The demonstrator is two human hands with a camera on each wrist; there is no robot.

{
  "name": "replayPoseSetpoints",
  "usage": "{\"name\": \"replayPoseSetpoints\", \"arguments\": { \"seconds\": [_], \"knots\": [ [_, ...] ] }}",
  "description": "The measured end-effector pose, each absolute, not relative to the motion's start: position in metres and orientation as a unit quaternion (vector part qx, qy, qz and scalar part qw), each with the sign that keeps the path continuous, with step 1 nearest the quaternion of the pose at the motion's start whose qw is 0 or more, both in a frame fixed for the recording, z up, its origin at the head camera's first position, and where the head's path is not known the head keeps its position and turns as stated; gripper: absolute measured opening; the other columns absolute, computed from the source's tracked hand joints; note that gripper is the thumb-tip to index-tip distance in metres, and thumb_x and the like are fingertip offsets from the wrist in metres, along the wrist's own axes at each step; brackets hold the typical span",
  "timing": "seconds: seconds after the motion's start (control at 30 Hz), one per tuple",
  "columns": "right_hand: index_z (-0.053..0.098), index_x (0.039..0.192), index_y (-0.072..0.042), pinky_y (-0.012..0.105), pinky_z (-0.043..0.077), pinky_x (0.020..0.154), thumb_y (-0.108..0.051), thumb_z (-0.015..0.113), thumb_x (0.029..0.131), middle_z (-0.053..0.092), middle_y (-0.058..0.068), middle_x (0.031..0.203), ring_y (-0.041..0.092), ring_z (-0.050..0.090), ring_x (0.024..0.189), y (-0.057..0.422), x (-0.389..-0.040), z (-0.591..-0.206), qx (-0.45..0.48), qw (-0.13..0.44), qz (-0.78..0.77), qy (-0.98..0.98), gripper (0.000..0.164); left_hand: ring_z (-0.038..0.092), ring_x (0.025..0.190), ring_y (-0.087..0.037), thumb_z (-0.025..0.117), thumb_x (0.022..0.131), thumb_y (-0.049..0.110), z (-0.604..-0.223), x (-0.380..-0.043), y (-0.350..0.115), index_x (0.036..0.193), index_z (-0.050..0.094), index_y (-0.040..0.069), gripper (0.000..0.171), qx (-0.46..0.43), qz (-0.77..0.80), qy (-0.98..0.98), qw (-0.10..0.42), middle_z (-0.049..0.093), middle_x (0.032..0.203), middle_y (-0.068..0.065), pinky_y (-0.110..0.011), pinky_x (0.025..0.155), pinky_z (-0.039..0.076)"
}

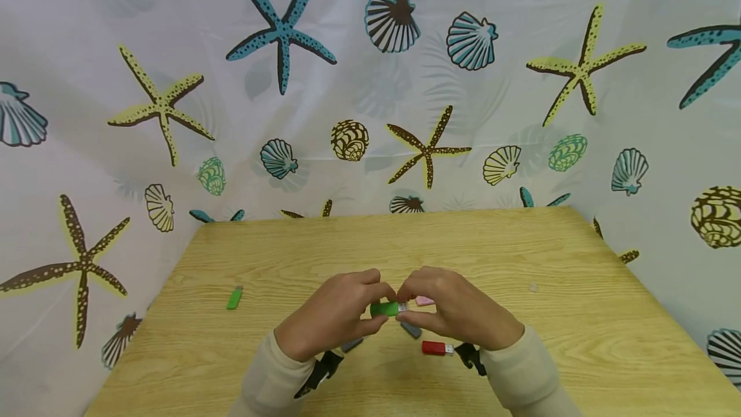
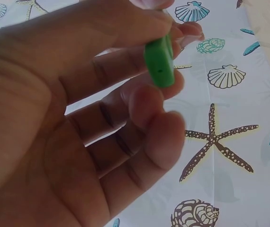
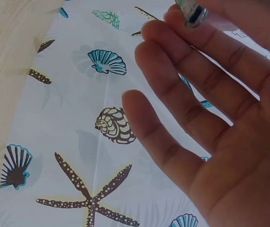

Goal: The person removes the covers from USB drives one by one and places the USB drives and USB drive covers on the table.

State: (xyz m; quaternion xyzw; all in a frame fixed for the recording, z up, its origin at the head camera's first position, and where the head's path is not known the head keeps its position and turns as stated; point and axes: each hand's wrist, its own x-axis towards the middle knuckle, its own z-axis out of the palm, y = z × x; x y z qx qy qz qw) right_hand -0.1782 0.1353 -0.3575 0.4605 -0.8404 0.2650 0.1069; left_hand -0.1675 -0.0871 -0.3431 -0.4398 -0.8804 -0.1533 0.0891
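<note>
Left hand [image 1: 336, 311] clamped, finger and thumb, on the body of a bright green plastic USB stick [image 1: 384, 309]; right hand [image 1: 461, 307] pinching its clear, silvery end, and I've got it over the middle of the pale wood-grain table [image 1: 498, 253]! Red plastic stick [image 1: 433, 348] on the near side, dark grey stick [image 1: 411, 330] just left of it, pink stick [image 1: 424, 300] farther off, second green stick [image 1: 234, 298] well away left!

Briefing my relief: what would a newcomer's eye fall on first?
First, the blue starfish printed on the sheet behind the table. Then the green USB stick at centre, pinched by left hand and right hand. A red USB stick lies below them in the head view.
</note>
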Motion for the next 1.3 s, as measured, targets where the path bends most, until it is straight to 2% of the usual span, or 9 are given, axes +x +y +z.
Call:
{"name": "replayPoseSetpoints", "arguments": {
  "seconds": [0.43, 0.63, 0.87, 1.1, 1.3],
  "knots": [
    [0.071, 0.094, -0.017, 0.026, 0.054, 0.072, -0.023, 0.074, 0.084, 0.066, -0.012, 0.092, 0.001, 0.059, 0.083, 0.1360, -0.1783, -0.3563, 0.465, 0.093, 0.273, -0.837, 0.013, 0.047, 0.058, 0.000, 0.072, 0.085, 0.017, -0.3437, -0.1692, -0.0876, 0.099, 0.073, 0.013, 0.015, -0.445, -0.169, -0.876, 0.081, 0.053, 0.077, 0.005, -0.014, 0.053, 0.040],
    [0.070, 0.091, -0.018, 0.026, 0.053, 0.070, -0.026, 0.074, 0.084, 0.065, -0.013, 0.089, 0.001, 0.058, 0.080, 0.1361, -0.1776, -0.3569, 0.468, 0.108, 0.263, -0.837, 0.012, 0.051, 0.059, -0.001, 0.071, 0.086, 0.018, -0.3437, -0.1687, -0.0880, 0.100, 0.073, 0.013, 0.015, -0.443, -0.177, -0.876, 0.072, 0.054, 0.078, 0.006, -0.014, 0.053, 0.041],
    [0.071, 0.090, -0.017, 0.027, 0.052, 0.070, -0.027, 0.073, 0.085, 0.066, -0.012, 0.088, 0.001, 0.058, 0.079, 0.1358, -0.1773, -0.3568, 0.476, 0.113, 0.262, -0.832, 0.011, 0.047, 0.058, 0.001, 0.071, 0.084, 0.017, -0.3442, -0.1685, -0.0888, 0.098, 0.073, 0.013, 0.014, -0.444, -0.184, -0.874, 0.073, 0.052, 0.077, 0.008, -0.014, 0.052, 0.039],
    [0.071, 0.094, -0.016, 0.028, 0.054, 0.073, -0.026, 0.073, 0.085, 0.067, -0.011, 0.092, 0.002, 0.060, 0.083, 0.1368, -0.1774, -0.3562, 0.476, 0.092, 0.273, -0.831, 0.014, 0.058, 0.062, -0.005, 0.071, 0.085, 0.016, -0.3429, -0.1685, -0.0893, 0.101, 0.073, 0.013, 0.017, -0.449, -0.201, -0.869, 0.062, 0.053, 0.079, 0.007, -0.012, 0.053, 0.040],
    [0.071, 0.092, -0.016, 0.028, 0.053, 0.071, -0.027, 0.073, 0.085, 0.067, -0.011, 0.089, 0.002, 0.059, 0.081, 0.1368, -0.1770, -0.3558, 0.479, 0.104, 0.268, -0.830, 0.013, 0.056, 0.061, -0.004, 0.071, 0.084, 0.016, -0.3418, -0.1679, -0.0898, 0.100, 0.073, 0.013, 0.016, -0.448, -0.205, -0.868, 0.061, 0.054, 0.079, 0.008, -0.012, 0.052, 0.040]
  ]
}}
